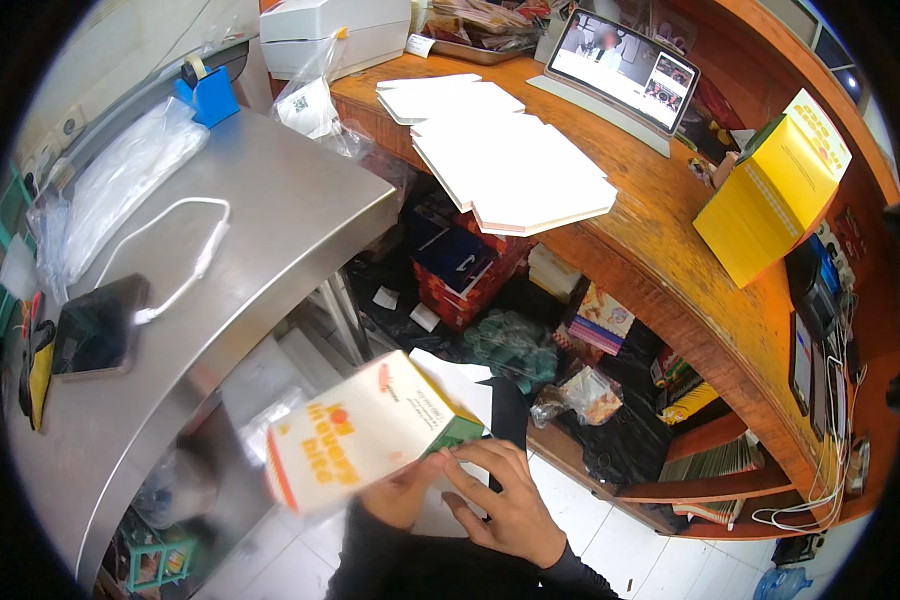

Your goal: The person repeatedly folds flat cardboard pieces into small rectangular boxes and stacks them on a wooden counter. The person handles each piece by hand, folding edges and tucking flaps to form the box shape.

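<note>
Above my lap is a cream cardboard box with orange lettering, a red-striped edge and a green-and-yellow end. My left hand grips it from underneath, its fingers mostly hidden behind the box. At the green end, my right hand pinches the lower corner between bent fingers. White card shows behind the box; whether it belongs to the box or lies separately, I cannot tell.
White die-cut card sheets are stacked on the curved wooden desk. A tablet and a yellow box stand there too. Left, a steel table carries a phone, white cable and plastic bags. Bundles and bags fill the space under the desk.
</note>
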Available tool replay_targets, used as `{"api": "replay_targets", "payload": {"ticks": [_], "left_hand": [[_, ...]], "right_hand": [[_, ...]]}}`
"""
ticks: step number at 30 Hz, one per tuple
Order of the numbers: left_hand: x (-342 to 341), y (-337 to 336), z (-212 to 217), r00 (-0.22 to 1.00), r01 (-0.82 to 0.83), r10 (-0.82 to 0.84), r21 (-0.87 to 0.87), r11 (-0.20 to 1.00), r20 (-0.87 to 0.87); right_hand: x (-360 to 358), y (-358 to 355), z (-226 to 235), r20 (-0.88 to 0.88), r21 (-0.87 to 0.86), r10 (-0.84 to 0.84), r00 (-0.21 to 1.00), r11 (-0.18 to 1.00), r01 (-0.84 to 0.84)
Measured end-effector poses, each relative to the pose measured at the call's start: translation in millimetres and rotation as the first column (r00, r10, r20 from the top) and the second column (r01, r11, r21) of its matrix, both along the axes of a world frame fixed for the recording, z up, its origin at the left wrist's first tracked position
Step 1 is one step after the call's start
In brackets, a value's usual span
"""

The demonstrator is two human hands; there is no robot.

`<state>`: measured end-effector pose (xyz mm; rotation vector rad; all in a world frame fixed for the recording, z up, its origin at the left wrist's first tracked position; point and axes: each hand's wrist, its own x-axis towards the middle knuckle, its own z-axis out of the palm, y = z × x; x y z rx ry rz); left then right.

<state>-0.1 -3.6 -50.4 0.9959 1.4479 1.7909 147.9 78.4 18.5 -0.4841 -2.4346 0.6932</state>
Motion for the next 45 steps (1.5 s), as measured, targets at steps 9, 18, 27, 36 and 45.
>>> {"api": "replay_targets", "payload": {"ticks": [9, 18, 27, 36, 45], "left_hand": [[0, 17, 17, 0.239, 0.615, -0.585, 0.345, 0.709, 0.775], [8, 11, 75, 0.795, 0.311, -0.279, -0.034, 0.950, -0.539], [14, 18, 60, 0.856, -0.061, 0.103, 0.099, 0.993, -0.507], [19, 19, 59, 0.714, 0.062, 0.176, 0.312, 0.948, -0.678], [25, 16, 52, 0.912, -0.141, 0.227, 0.259, 0.955, -0.340]], "right_hand": [[19, 33, -16, -0.176, -0.138, -0.373, 0.911, 0.926, 0.353], [29, 44, -12, -0.199, -0.163, -0.357, 0.913, 0.930, 0.328], [14, 12, -19, -0.442, 0.009, -0.459, 0.770, 0.857, 0.516], [2, 2, -18, -0.624, -0.641, -0.380, 0.682, 0.749, -0.170], [4, 4, -17, -0.545, -0.351, -0.256, 0.798, 0.934, 0.060]]}}
